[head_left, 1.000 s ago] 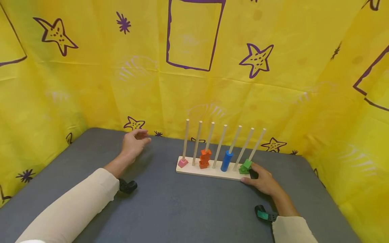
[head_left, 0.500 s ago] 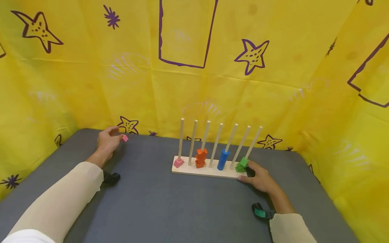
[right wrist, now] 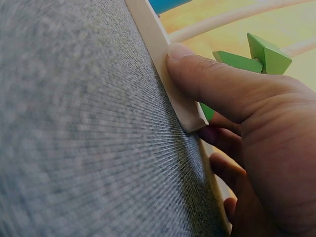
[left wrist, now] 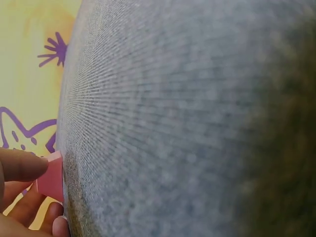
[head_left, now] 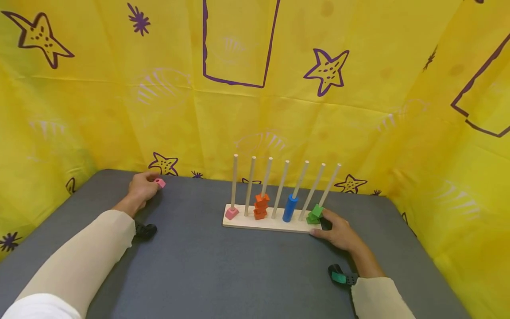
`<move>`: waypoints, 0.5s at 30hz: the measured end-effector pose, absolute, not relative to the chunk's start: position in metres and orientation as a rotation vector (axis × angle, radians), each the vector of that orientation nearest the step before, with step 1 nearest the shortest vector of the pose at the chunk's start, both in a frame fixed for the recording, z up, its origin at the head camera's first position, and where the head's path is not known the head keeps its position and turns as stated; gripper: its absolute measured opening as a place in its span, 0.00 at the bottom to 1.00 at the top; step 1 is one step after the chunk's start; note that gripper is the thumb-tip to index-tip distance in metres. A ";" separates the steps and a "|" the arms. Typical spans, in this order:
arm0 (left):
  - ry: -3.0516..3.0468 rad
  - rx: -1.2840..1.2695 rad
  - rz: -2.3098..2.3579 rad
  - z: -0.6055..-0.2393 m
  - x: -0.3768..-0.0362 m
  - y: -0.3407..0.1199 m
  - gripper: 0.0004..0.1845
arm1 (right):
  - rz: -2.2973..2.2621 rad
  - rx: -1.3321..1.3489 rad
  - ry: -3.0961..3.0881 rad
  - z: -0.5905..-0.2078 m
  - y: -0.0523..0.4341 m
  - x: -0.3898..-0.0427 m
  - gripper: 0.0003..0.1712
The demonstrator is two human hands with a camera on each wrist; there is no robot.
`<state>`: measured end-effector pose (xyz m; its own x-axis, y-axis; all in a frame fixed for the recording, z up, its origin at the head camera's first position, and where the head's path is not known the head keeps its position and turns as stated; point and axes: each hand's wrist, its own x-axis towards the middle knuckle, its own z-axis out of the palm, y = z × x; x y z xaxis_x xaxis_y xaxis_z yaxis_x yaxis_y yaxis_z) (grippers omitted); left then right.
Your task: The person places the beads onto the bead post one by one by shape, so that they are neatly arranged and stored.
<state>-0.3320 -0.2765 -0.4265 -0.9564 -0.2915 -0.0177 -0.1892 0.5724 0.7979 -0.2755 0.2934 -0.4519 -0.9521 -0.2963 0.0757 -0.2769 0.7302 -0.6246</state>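
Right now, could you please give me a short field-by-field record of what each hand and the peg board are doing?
left hand: pinches a pink block near the table's far left edge
right hand: grips the right end of the wooden peg board, thumb on its edge
pegs: seven, upright
pieces on pegs: pink piece, orange pieces, blue cylinder, green pieces
surface: grey table

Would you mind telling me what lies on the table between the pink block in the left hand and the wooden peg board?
Nothing: in the head view, only bare grey table separates the pink block, pinched by the left hand, from the peg board.
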 end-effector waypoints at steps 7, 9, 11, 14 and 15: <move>-2.710 0.431 -1.210 -0.427 -0.330 -0.275 0.23 | -1.048 -0.464 2.887 -0.452 0.294 -0.275 0.47; -2.708 0.406 -1.152 -0.426 -0.329 -0.273 0.20 | -1.050 -0.465 2.889 -0.452 0.294 -0.275 0.47; -2.689 0.366 -1.106 -0.421 -0.327 -0.268 0.19 | -1.052 -0.462 2.888 -0.452 0.294 -0.275 0.48; -2.645 0.277 -1.070 -0.409 -0.322 -0.256 0.19 | -1.046 -0.465 2.886 -0.452 0.295 -0.275 0.49; -2.630 0.241 -1.071 -0.404 -0.321 -0.251 0.20 | -1.045 -0.466 2.888 -0.452 0.295 -0.276 0.49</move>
<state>-0.3209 -0.2508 -0.4041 -0.9439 -0.2607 0.2028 -0.0447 0.7094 0.7034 -0.2756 0.2953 -0.4521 -0.9544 -0.2909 0.0677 -0.2669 0.7288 -0.6306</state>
